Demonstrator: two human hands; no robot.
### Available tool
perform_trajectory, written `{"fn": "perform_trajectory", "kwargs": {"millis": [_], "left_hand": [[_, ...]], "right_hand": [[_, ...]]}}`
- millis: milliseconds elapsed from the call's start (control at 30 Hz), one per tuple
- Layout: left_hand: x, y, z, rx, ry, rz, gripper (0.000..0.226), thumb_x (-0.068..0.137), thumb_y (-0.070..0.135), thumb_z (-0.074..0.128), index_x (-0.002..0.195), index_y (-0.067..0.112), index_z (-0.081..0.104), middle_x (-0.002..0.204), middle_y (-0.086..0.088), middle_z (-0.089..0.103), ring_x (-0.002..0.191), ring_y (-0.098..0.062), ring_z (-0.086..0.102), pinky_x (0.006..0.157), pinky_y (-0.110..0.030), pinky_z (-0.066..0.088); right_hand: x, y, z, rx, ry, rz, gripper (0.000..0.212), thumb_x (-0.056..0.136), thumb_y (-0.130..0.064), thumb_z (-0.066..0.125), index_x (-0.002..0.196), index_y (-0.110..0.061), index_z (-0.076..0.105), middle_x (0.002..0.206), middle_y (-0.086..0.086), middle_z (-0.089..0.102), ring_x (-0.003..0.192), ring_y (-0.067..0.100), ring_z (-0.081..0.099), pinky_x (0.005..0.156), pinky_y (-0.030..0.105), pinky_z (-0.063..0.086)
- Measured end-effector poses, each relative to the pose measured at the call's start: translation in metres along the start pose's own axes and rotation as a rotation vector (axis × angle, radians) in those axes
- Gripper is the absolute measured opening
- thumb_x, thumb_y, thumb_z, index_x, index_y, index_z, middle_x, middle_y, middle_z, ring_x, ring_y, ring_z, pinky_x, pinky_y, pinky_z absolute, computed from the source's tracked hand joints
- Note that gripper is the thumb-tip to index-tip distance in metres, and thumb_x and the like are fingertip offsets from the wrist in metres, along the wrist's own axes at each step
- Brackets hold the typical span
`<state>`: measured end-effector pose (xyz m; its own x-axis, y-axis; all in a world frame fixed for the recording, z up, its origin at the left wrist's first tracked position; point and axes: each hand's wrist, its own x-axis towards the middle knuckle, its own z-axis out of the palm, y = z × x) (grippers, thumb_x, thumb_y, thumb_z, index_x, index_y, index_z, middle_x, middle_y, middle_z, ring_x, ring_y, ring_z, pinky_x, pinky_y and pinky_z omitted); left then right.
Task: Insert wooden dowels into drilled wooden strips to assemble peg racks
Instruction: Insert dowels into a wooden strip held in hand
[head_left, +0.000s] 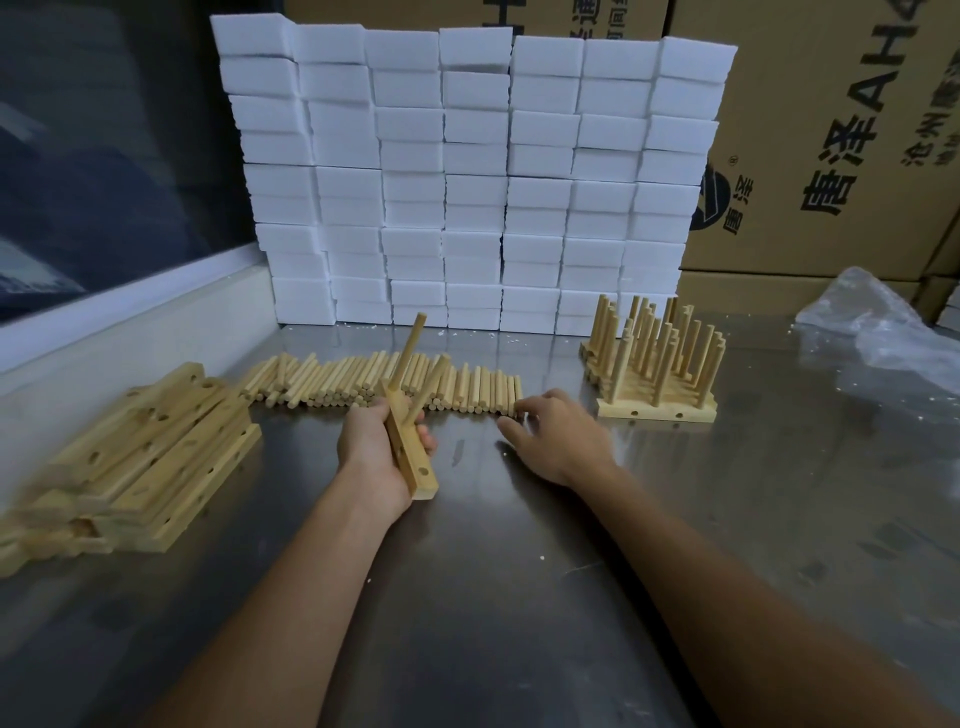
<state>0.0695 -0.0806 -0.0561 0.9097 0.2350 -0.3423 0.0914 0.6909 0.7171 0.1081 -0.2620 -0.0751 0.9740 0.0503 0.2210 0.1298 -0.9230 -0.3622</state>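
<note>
My left hand (374, 457) grips a drilled wooden strip (413, 465) held on edge above the metal table. Two dowels (408, 353) stand out of the strip's far part, and an empty hole shows near its close end. A long row of loose dowels (374, 384) lies across the table behind my hands. My right hand (558, 436) reaches the right end of that row, its fingertips touching the last dowels there. Whether it pinches one I cannot tell.
A pile of drilled strips (150, 457) lies at the left. Finished peg racks (657, 374) are stacked at the right. A wall of white foam blocks (467, 182) stands behind, with cardboard boxes (841, 130) and a clear plastic bag (883, 332) further right.
</note>
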Motion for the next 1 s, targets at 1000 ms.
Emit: {"fn": "perform_trajectory", "kwargs": {"millis": [1000], "left_hand": [[-0.004, -0.001, -0.001, 0.004, -0.005, -0.01, 0.027, 0.102, 0.022, 0.044, 0.1, 0.004, 0.064, 0.074, -0.009, 0.056, 0.048, -0.015, 0.047, 0.041, -0.023, 0.044]], "right_hand": [[-0.012, -0.027, -0.059, 0.706, 0.496, -0.113, 0.015, 0.104, -0.021, 0.041, 0.114, -0.019, 0.053, 0.073, -0.002, 0.059, 0.064, 0.015, 0.062, 0.063, 0.044, 0.054]]}}
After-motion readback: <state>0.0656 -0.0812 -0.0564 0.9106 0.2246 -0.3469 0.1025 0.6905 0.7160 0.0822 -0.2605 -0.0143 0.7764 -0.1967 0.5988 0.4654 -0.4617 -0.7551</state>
